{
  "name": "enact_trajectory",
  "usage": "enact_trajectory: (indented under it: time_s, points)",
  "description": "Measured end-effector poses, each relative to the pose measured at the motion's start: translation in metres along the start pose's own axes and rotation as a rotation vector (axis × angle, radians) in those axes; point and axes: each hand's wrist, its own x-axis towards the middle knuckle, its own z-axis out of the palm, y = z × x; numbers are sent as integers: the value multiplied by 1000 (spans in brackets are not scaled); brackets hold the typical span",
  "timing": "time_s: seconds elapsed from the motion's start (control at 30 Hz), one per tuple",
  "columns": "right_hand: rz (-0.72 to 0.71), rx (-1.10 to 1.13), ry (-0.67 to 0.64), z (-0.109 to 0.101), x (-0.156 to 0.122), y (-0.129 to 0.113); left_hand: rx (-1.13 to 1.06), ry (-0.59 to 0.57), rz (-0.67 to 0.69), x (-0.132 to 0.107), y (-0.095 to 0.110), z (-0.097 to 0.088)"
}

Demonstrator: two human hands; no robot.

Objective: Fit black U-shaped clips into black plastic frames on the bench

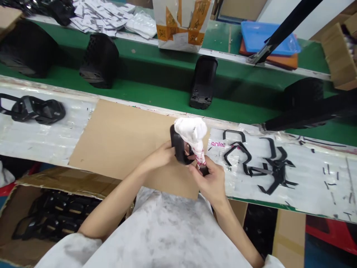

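Observation:
My left hand (166, 152) is closed around a black plastic frame (176, 143), held upright over a brown cardboard sheet (122, 137). My right hand (212, 180) grips the lower, dark end of a stick-like tool (198, 150). Its shaft is wrapped in white and red, and a bulky white cloth wad covers its top. The wad hides part of the frame, and the tool's lower end is close beside it. Whether the two touch I cannot tell.
Black trim strips (276, 167) lie in a pile at right. Molded black frames (36, 109) rest at left. Black housings (205, 82) stand in the green trough behind the bench. A taped carton (181, 22) and blue tray (267, 37) sit beyond. An open box (16, 238) is below left.

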Motion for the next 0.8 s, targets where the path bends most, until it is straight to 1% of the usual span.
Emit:
enact_trajectory:
  time_s: [0.07, 0.1, 0.17, 0.2, 0.23, 0.27, 0.33, 0.4, 0.47, 0.5, 0.57, 0.63, 0.7, 0.8]
  points:
    - [60, 28, 14, 2, 5, 6, -82, -44, -80, -5, -5, -5]
    - [88, 54, 23, 3, 8, 10, -109, -29, -128, -8, -8, -8]
    - [151, 124, 31, 6, 15, 19, -75, 73, -180, -12, -17, -11]
    - [191, 170, 30, 7, 20, 24, -16, 120, -164, -14, -21, -12]
    - [233, 218, 28, 8, 24, 28, 63, 138, -120, -15, -24, -13]
    - [270, 260, 27, 9, 29, 32, 152, 121, -54, -15, -27, -12]
    - [306, 305, 46, 9, 39, 37, 320, 31, 91, -13, -31, -9]
    - [272, 289, 76, 8, 48, 40, 435, -32, 179, -4, -34, -4]
    - [219, 249, 83, 7, 55, 40, 498, -37, 226, 8, -36, -1]
    - [199, 234, 77, 6, 58, 39, 517, -49, 249, 15, -37, -1]
    - [179, 219, 69, 5, 61, 39, 531, -108, 285, 28, -38, -4]
    - [178, 219, 79, 5, 63, 39, 533, -144, 298, 36, -38, -9]
    - [187, 230, 100, 7, 64, 39, 553, -101, 294, 40, -39, -9]
    - [210, 257, 125, 13, 65, 38, 617, 42, 280, 42, -45, 2]
